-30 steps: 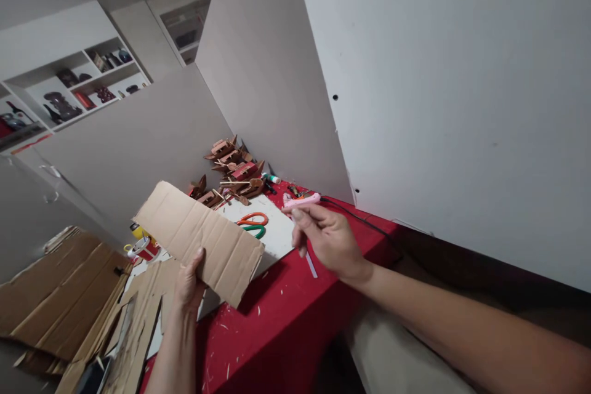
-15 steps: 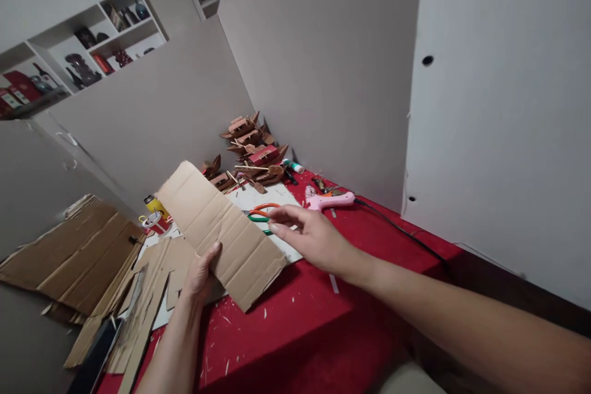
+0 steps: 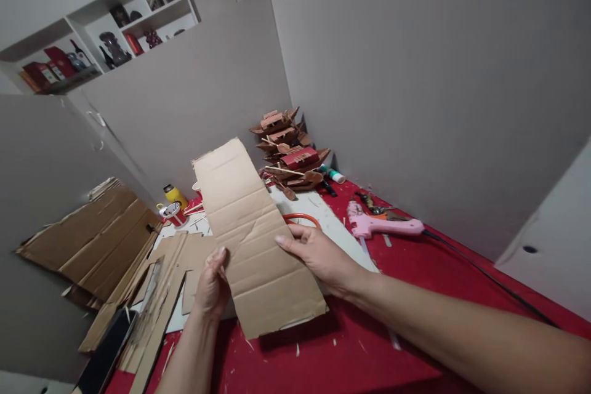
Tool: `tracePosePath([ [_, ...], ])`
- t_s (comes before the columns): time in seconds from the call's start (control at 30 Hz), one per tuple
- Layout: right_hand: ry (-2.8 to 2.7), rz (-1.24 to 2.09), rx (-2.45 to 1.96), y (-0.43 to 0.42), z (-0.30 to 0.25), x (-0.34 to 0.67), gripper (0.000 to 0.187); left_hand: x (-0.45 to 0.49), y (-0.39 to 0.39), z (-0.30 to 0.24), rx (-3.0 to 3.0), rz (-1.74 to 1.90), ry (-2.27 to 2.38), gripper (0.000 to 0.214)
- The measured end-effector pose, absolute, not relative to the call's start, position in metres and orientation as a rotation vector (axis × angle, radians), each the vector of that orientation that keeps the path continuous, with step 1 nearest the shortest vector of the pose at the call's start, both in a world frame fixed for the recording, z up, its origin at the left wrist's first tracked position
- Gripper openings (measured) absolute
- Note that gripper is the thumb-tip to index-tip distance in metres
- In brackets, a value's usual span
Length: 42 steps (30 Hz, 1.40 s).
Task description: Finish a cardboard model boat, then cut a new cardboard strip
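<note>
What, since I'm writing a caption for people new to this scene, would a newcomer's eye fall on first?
Probably the creased piece of cardboard in the centre, held at its edges by the left hand and right hand above the red tabletop. Next might come the pink glue gun lying to the right, then the brown model boats piled behind, near the wall corner.

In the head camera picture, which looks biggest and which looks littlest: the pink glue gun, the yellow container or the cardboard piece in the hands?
1. Cardboard piece
2. Pink glue gun
3. Yellow container, partly hidden
</note>
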State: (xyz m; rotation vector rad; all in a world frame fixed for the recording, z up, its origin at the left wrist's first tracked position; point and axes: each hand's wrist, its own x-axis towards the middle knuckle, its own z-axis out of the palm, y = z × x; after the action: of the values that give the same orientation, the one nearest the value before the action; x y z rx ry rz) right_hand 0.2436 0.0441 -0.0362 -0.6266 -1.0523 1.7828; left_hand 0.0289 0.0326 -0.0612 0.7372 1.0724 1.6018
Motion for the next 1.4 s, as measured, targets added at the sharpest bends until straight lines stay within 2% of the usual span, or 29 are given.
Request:
tracePosePath([
  [0.13, -1.077, 1.802, -0.642, 0.043, -0.045, 0.244, 0.043, 0.025, 0.037, -0.053, 0.646, 1.639, 0.950, 0.028],
  [0.37, -1.207, 1.851, -0.729, 0.041, -0.051, 0.243, 0.042, 0.004, 0.039, -0.035, 0.608, 1.925, 0.857, 0.030],
  [0.6, -1.205, 1.908, -0.723, 0.043, -0.054, 0.240, 0.036, 0.015, 0.031, -0.030, 0.605, 2.014, 0.895, 0.019],
  [0.97, -1.121, 2.010, -0.628, 0.046, -0.060, 0.244, 0.036, 0.012, 0.025, -0.024, 0.422, 1.936, 0.818, 0.005],
  [1.1, -1.035, 2.076, -0.605, 0.045, -0.057, 0.245, 0.034, 0.009, 0.027, -0.024, 0.349, 1.902, 0.805, 0.015],
  [1.27, -0.933, 2.142, -0.588, 0.037, -0.049, 0.245, 0.026, 0.014, 0.028, -0.037, 0.530, 1.691, 0.814, 0.016],
  [1.4, -1.005, 2.251, -0.538, 0.028, -0.046, 0.242, 0.014, 0.034, 0.022, -0.040, 0.745, 1.379, 0.600, 0.055],
])
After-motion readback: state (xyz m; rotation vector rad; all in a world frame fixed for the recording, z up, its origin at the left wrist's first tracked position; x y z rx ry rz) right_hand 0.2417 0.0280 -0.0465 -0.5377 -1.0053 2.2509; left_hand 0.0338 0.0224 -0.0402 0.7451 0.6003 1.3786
